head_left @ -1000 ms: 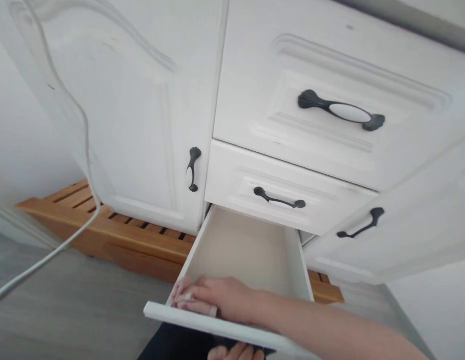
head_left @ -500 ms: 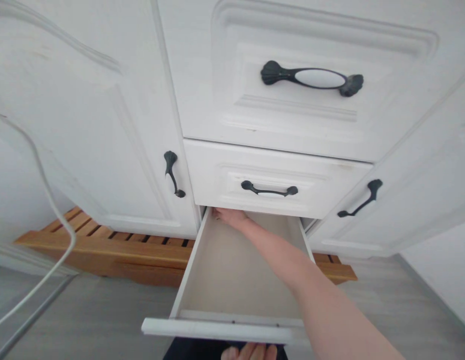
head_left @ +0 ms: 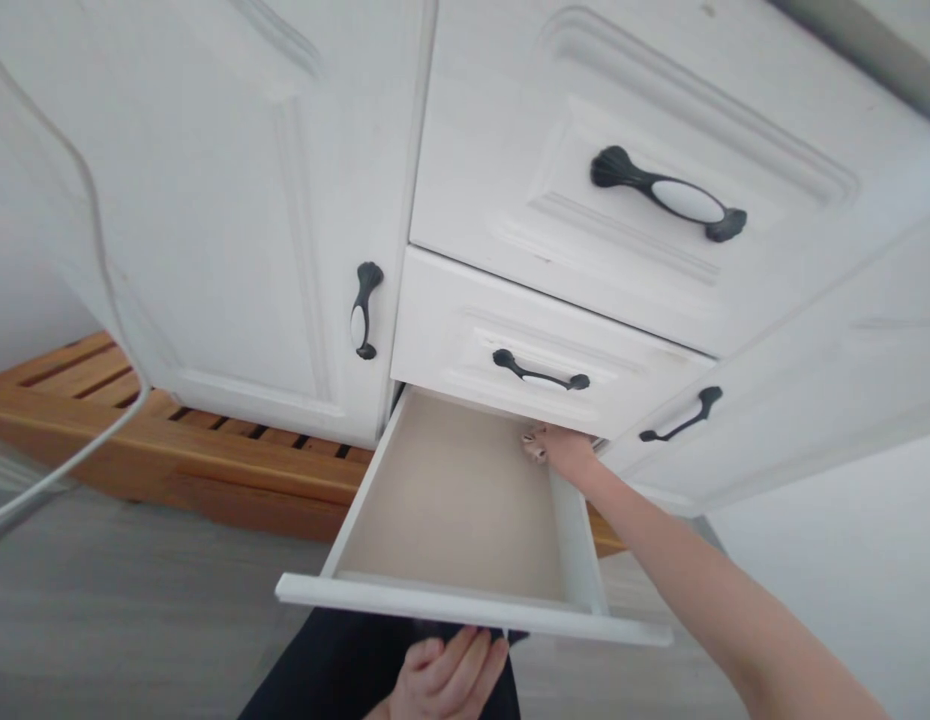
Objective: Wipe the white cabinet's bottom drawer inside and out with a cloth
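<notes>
An open drawer at the bottom of the white cabinet is pulled out toward me. Below its front panel, the fingers of my left hand are curled around the dark drawer handle, which is mostly hidden. My right hand reaches to the back right corner of the drawer, partly under the drawer above. Bunched in its fingers is a small, pale, crumpled cloth, close against the drawer's beige bottom.
Two shut drawers with dark handles sit above. A cabinet door flanks them on the left, another on the right. Beneath the cabinet is a slatted wooden bench. A white cable hangs at the left.
My right hand has moved from the drawer's back left corner to its back right corner. The view has tilted and shifted, showing more of my left hand under the drawer front.
</notes>
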A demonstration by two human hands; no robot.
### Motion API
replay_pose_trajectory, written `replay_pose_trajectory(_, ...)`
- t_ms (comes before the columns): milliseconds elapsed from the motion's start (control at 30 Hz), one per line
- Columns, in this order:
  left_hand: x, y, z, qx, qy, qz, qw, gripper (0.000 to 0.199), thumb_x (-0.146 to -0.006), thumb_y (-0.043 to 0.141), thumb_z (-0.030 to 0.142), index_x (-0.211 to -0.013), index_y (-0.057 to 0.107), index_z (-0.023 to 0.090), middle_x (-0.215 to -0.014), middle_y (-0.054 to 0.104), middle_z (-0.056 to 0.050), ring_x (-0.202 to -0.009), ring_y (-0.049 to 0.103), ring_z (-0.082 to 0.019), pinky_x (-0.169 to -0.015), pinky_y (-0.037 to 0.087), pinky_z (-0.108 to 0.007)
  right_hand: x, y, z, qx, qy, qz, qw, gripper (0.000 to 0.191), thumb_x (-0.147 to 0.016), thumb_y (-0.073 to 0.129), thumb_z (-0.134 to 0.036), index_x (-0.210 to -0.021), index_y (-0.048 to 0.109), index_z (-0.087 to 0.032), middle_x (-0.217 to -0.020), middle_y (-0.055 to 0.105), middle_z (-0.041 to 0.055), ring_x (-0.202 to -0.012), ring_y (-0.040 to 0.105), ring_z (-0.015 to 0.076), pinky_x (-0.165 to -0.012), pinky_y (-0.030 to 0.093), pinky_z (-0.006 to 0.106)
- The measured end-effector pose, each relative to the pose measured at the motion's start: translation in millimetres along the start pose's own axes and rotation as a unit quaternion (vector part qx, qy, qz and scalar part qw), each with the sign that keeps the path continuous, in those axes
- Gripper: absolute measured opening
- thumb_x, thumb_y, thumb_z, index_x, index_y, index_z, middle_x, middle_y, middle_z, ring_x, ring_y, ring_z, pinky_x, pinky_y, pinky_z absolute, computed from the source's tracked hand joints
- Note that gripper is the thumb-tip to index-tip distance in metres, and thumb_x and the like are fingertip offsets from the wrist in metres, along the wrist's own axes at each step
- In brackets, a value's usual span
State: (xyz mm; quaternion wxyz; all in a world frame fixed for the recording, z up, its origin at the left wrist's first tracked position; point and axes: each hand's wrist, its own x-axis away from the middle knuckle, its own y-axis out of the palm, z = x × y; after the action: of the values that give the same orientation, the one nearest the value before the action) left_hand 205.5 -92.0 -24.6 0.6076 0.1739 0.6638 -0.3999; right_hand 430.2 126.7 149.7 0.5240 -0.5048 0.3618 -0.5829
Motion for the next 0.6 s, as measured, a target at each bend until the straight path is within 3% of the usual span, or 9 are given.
replay_pose_trajectory(100, 2.1, -10.8, -1.8, 0.009, 0.011, -0.077, 0.997, 0.037, -0.093, 0.050, 0.012, -0.106, 0.077, 0.034, -0.116, 0.076, 0.006, -0.137, 0.050, -0.010, -0.128, 0.020, -0.033, 24.1, 5.1, -13.5, 0.048, -0.019, -0.064, 0.997, 0.024, -0.087, 0.056, -0.014, -0.093, 0.079, -0.017, -0.116, 0.071, 0.0241, -0.117, 0.059, 0.0455, -0.085, 0.050, 0.063)
replay_pose_trajectory(200, -1.1, -21.0, -2.9, 0.006, 0.003, -0.132, 0.991, 0.041, -0.093, 0.051, 0.009, -0.115, 0.074, 0.035, -0.119, 0.075, 0.008, -0.134, 0.050, -0.007, -0.127, 0.018, -0.031, 60.6, 2.1, -22.8, 0.065, -0.064, -0.129, 0.987, 0.018, -0.083, 0.061, -0.014, -0.086, 0.079, -0.018, -0.104, 0.074, 0.0203, -0.104, 0.066, 0.0404, -0.080, 0.051, 0.054)
replay_pose_trajectory(300, -10.3, -25.3, -1.4, 0.011, -0.004, -0.132, 0.991, 0.040, -0.095, 0.048, 0.011, -0.114, 0.074, 0.035, -0.114, 0.076, 0.006, -0.125, 0.056, -0.007, -0.122, 0.025, -0.026, 105.6, -5.8, -22.8, 0.064, -0.128, -0.180, 0.973, 0.015, -0.082, 0.064, -0.020, -0.087, 0.078, -0.022, -0.100, 0.075, 0.0148, -0.095, 0.070, 0.0340, -0.079, 0.050, 0.045)
replay_pose_trajectory(400, -16.8, -23.2, 3.4, 0.012, -0.034, -0.112, 0.993, 0.040, -0.094, 0.048, 0.011, -0.112, 0.075, 0.034, -0.106, 0.077, 0.005, -0.115, 0.060, -0.007, -0.118, 0.029, -0.024, 137.0, -13.3, -17.8, -0.003, -0.169, -0.229, 0.959, 0.021, -0.085, 0.059, -0.026, -0.096, 0.076, -0.025, -0.100, 0.075, 0.0116, -0.091, 0.071, 0.0297, -0.071, 0.046, 0.036)
replay_pose_trajectory(500, -17.9, -18.7, 7.7, 0.023, -0.059, -0.083, 0.995, 0.038, -0.093, 0.048, 0.014, -0.112, 0.076, 0.031, -0.101, 0.078, 0.005, -0.112, 0.062, -0.007, -0.120, 0.027, -0.026, 135.1, -18.9, -15.4, -0.116, -0.182, -0.281, 0.935, 0.019, -0.083, 0.058, -0.024, -0.092, 0.074, -0.026, -0.094, 0.076, 0.0049, -0.084, 0.071, 0.0234, -0.063, 0.042, 0.029)
replay_pose_trajectory(600, -13.5, -15.2, 9.6, 0.029, -0.052, -0.066, 0.996, 0.036, -0.094, 0.048, 0.018, -0.113, 0.076, 0.029, -0.103, 0.078, 0.004, -0.112, 0.063, -0.008, -0.122, 0.025, -0.029, 99.4, -22.1, -23.5, -0.186, -0.134, -0.232, 0.945, 0.016, -0.084, 0.057, -0.022, -0.093, 0.070, -0.025, -0.092, 0.075, -0.0003, -0.074, 0.070, 0.0164, -0.062, 0.044, 0.025)
